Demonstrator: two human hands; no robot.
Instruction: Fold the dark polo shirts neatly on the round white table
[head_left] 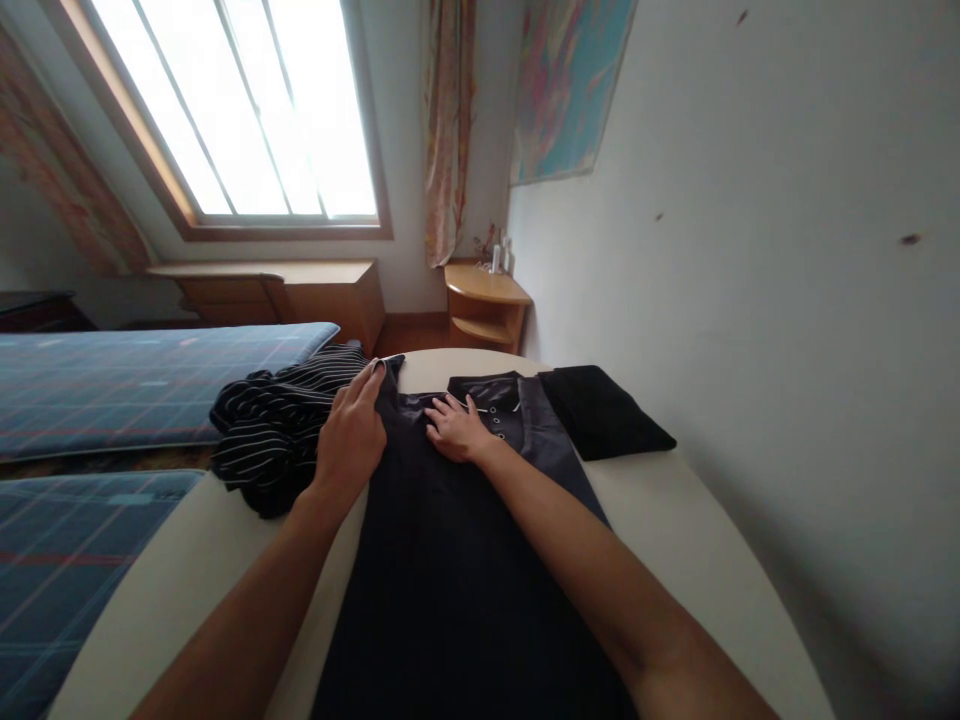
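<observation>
A long dark garment [465, 590] lies spread lengthwise over the cream table, widening toward me. Near its far end a few small rings or buttons [495, 418] show beside my right hand; I cannot tell the garment's exact kind. My left hand [352, 425] has its fingers closed on the garment's far left corner. My right hand [456, 428] lies flat on the cloth just below the far edge, fingers spread. Left of the garment sits a crumpled heap of black-and-white striped clothing [281, 430]. A folded black cloth [604, 412] lies to its right.
The cream table [697, 540] has a rounded edge and stands close to the white wall [787, 330]. Blue plaid mattresses [157, 385] flank it on the left. Beyond are a wooden desk [330, 285], a corner shelf [487, 285] and a bright window [240, 110].
</observation>
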